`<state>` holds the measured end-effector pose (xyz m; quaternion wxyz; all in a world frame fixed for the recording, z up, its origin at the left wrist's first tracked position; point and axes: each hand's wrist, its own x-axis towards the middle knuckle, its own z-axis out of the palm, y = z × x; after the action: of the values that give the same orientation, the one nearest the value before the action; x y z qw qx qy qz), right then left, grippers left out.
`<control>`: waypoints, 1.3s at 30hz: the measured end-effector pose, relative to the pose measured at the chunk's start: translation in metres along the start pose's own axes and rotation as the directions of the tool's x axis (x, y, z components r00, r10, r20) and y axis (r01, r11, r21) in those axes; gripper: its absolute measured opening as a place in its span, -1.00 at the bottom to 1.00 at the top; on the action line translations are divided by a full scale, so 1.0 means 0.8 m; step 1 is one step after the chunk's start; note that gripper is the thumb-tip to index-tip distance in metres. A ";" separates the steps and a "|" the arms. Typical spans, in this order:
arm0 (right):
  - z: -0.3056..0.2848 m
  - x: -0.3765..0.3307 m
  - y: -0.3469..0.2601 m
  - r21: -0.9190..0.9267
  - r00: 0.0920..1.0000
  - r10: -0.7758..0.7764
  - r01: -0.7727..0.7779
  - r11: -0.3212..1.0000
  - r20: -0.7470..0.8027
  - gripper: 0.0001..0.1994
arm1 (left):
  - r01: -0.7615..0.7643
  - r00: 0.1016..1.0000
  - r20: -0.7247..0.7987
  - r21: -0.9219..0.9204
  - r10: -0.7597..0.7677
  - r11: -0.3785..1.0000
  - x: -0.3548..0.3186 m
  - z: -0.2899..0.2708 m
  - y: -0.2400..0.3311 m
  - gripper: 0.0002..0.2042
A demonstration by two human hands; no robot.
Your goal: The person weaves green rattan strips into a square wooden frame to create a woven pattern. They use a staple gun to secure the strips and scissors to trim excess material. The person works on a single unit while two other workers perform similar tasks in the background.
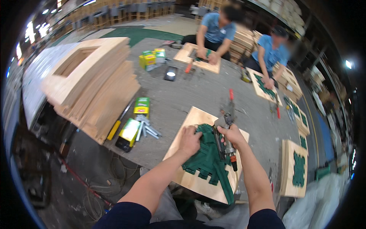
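Note:
A pale plywood board [198,114] lies before me at the table's near edge, with green webbing straps [206,160] woven across its middle. One long strap end hangs over the board's near side. My left hand [190,140] rests on the webbing's left edge, fingers stretched out and pressing down. In my right hand [232,135] is a pneumatic staple gun [228,147], its grip wrapped by my fingers. The gun is held over the webbing's right side, with an air hose coupling at its lower end. Whether its nose touches the strap I cannot tell.
Stacked wooden frames [95,91] stand at left. Nearby are yellow-green staple boxes [142,106], loose staple strips [150,131] and a yellow-handled screwdriver [113,130]. Two co-workers in blue shirts handle boards [217,66] across the table [183,89]. Finished-looking webbed panels [291,168] stand at right.

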<state>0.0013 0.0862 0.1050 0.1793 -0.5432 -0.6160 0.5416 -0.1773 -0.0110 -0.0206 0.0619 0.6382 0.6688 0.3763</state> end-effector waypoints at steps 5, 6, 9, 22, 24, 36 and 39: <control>-0.107 -0.079 0.089 0.294 0.954 0.119 -0.034 0.955 -0.277 -0.68 | -0.016 0.999 -0.042 0.037 0.018 0.999 -0.001 0.001 0.000 -0.66; -0.132 -0.098 0.112 0.390 0.934 0.141 -0.002 0.921 -0.327 -0.68 | 0.024 1.000 0.019 0.040 -0.025 0.999 -0.002 0.000 0.005 -0.66; -0.188 -0.138 0.175 0.533 0.869 0.285 -0.029 0.846 -0.405 -0.66 | 0.006 1.000 0.022 0.093 -0.008 0.996 -0.004 -0.001 0.010 -0.65; -0.194 -0.270 0.294 -0.455 0.700 -0.140 -0.286 0.843 -0.700 -0.48 | 0.082 0.988 -0.094 -0.375 -0.126 0.923 -0.001 -0.006 0.037 -0.67; -0.129 -0.296 0.266 -0.149 0.858 0.014 -0.105 0.983 -0.514 -0.47 | 0.162 0.971 -0.073 -0.491 -0.226 0.856 -0.037 -0.034 0.031 -0.70; -0.007 -0.374 0.322 -0.166 0.917 -0.041 -0.028 0.986 -0.397 -0.21 | 0.795 0.538 0.842 -0.489 -0.044 0.358 -0.311 -0.019 0.212 -0.63; -0.031 -0.385 0.316 0.004 0.940 -0.061 0.066 0.998 -0.335 -0.52 | 0.880 0.383 0.922 -0.345 -0.055 0.325 -0.288 -0.016 0.221 -0.56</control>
<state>0.2478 -0.2126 0.0087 0.3029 -0.6057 -0.5896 0.4401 -0.0009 -0.2409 0.0001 0.7642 0.3456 0.4722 0.2713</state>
